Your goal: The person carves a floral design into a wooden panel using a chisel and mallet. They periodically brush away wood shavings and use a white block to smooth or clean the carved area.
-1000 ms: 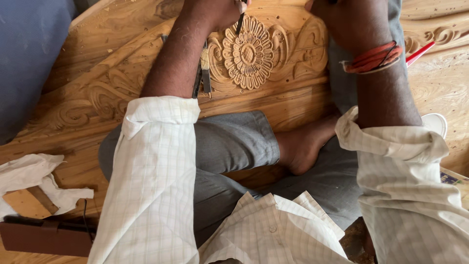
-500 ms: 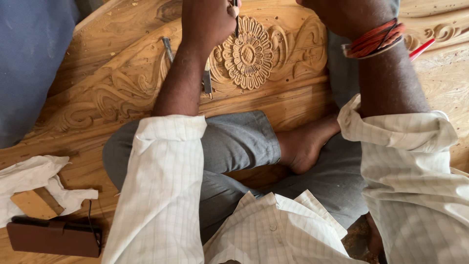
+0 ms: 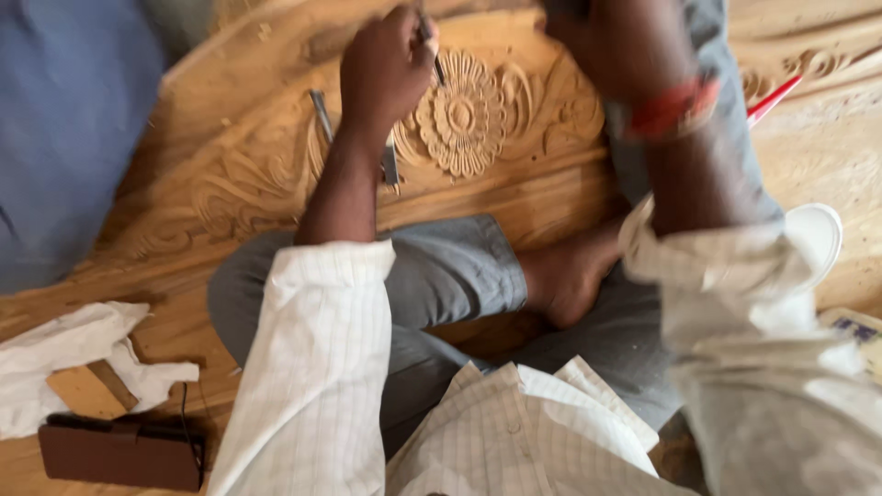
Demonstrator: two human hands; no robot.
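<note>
A large carved wooden panel point(image 3: 230, 174) was seen spread beneath the seated person, its pale relief scrolls running out to either side of the grip. A blue cloth point(image 3: 64, 129) lay well to the left of the grip, at the panel's far edge. A crumpled white cloth point(image 3: 64, 354) and a dark brown case point(image 3: 119, 452) were found down and left of the grip, near the person's knee, the case just below the cloth.

The carved rosette point(image 3: 461, 115) was placed just to the right of the grip, almost touching it. The left hand point(image 3: 386, 69) was clenched around a slim chisel point(image 3: 430, 48), whose long axis was tilted, the handle end held up inside the fist and the blade end slanted down and right toward the rosette's upper left petals. Whether the tip was touching the wood could not be told from the blur.

The right hand point(image 3: 597, 41) was raised above and right of the rosette, blurred and cut by the frame edge; its closure could not be told. A red wristband point(image 3: 671, 108) was worn just below it. Of the two hands, the left was the nearer to the rosette.

Spare metal tools point(image 3: 390, 165) were laid on the panel just below the grip, beside the forearm, their shafts pointing away from the person.
</note>
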